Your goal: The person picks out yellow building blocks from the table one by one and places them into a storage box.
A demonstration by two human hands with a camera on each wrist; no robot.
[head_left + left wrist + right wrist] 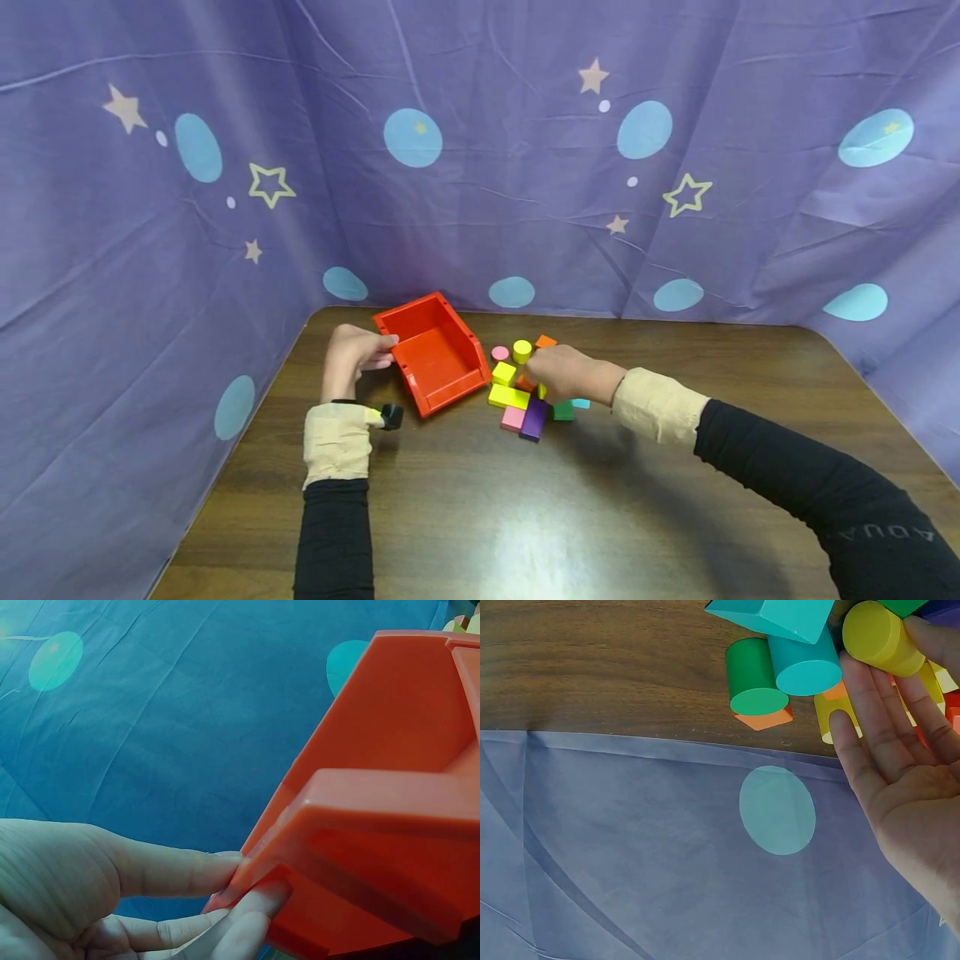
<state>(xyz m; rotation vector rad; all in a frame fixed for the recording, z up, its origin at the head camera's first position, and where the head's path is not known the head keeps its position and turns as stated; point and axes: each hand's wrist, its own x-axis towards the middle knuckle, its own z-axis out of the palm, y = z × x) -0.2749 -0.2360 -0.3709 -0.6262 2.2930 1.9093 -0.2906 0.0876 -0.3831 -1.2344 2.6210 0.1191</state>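
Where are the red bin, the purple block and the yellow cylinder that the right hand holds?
Red bin [437,358]: head view, inner floor.
Purple block [534,418]: head view, top face.
Yellow cylinder [877,634]: right wrist view, round end.

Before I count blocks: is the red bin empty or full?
Empty: the red bin looks bare inside in the head view; blocks lie beside it.

Left hand [352,352] at left, left thumb [176,871] and fingers [171,930] pinching; left forearm [334,533] in from near side. Right hand [561,372] mid-scene, right thumb [937,641] opposing fingers; right forearm [780,471] slants from near right.
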